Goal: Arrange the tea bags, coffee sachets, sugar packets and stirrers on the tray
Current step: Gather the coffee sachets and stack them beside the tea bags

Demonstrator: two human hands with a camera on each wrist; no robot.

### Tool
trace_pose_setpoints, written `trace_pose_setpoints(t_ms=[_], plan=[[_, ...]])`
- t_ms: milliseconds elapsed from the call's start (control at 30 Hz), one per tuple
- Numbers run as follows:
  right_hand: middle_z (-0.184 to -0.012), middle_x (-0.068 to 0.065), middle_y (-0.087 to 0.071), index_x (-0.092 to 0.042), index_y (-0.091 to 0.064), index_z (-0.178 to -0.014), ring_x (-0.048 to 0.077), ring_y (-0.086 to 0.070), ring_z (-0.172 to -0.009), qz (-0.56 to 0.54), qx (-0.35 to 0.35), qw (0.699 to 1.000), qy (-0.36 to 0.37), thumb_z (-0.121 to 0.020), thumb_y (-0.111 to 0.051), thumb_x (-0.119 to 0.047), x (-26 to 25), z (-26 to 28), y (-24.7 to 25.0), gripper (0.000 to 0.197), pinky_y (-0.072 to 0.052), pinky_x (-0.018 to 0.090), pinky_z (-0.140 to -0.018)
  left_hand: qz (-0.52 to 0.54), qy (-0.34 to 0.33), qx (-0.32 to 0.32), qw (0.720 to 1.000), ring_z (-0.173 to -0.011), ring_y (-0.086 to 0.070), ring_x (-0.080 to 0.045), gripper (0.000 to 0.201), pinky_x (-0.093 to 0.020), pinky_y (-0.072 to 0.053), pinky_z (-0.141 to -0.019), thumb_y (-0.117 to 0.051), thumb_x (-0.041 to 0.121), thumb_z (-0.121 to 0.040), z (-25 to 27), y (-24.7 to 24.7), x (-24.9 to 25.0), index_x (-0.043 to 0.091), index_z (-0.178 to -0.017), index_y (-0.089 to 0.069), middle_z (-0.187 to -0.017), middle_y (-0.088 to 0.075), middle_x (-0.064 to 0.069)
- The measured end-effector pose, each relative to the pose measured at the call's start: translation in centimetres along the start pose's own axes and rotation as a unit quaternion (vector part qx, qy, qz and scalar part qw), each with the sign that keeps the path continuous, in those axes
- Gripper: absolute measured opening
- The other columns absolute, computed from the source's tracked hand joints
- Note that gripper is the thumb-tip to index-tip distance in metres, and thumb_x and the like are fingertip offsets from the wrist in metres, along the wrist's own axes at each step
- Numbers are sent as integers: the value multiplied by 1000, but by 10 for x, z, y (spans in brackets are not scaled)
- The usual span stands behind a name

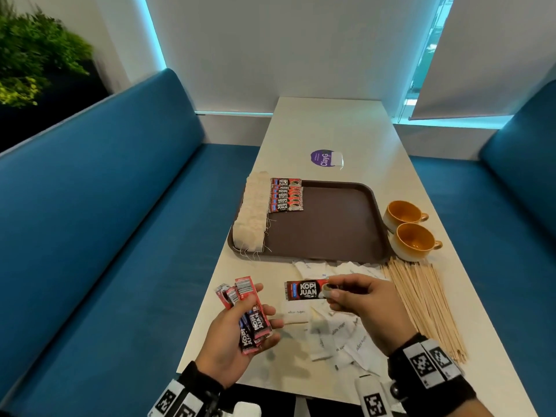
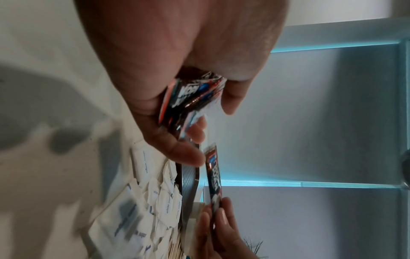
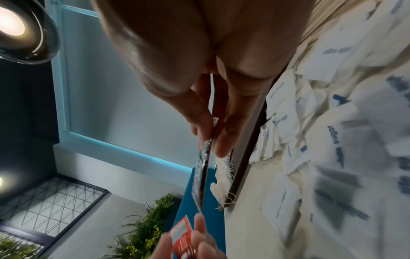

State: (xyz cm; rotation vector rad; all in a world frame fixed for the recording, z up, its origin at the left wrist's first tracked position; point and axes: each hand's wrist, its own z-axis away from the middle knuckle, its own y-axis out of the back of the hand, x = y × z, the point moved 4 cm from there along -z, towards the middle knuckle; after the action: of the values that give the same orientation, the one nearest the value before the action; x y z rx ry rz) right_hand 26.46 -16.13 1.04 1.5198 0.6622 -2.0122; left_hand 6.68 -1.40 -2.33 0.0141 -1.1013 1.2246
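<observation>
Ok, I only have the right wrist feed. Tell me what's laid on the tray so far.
Observer: In the head view, tea bags run in a column along the left edge of the tray, with a short overlapping row of coffee sachets beside them at the far end.
Operator: Give me the left hand.
Observer: The left hand grips a fanned bunch of sachets over the table's near left edge.
Operator: Now the right side of the tray.
Observer: Two orange cups stand on the table just right of it.
</observation>
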Motion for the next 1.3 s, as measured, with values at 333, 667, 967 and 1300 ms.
trace_pose_setpoints(t_ms=[333, 667, 967, 1300], plan=[[-90, 13, -78, -8, -79, -96, 25, -75, -82, 18, 34, 998, 53, -76, -84, 0, -39, -100, -11, 22, -63, 36, -78, -81, 29, 61, 994, -100, -74, -41, 35, -44, -62, -61, -64, 23, -96, -20, 32, -1, -5, -116, -68, -111, -75, -22], [-90, 8, -79, -15, -80, -89, 18, -72, -78, 142, 25, 989, 18, -84, -78, 2, -20, -252, -46, 18, -58, 22, -66, -79, 106, 12, 991, -98, -73, -45, 39, -50, -63, -66, -71, 20, -88, -36, 36, 6, -9, -115, -68, -108, -73, -29], [-83, 5, -77, -26, -80, -80, 15, -65, -68, 319, 22, 947, 3, -76, -90, -18, -11, -290, -68, 14, -63, 35, -76, -47, 163, -27, 985, -101, -70, -52, 55, -49, -62, -67, -71, 16, -81, -56, 48, 7, -5, -130, -57, -118, -70, -29], [-92, -7, -71, -22, -83, -91, 6, -62, -88, 433, 8, 901, 6, -76, -89, -25, -17, -298, -80, 16, -54, 28, -90, -2, 178, -49, 983, -103, -67, -56, 70, -55, -62, -74, -91, 10, -72, -56, 53, 4, -11, -130, -57, -119, -68, -34]])
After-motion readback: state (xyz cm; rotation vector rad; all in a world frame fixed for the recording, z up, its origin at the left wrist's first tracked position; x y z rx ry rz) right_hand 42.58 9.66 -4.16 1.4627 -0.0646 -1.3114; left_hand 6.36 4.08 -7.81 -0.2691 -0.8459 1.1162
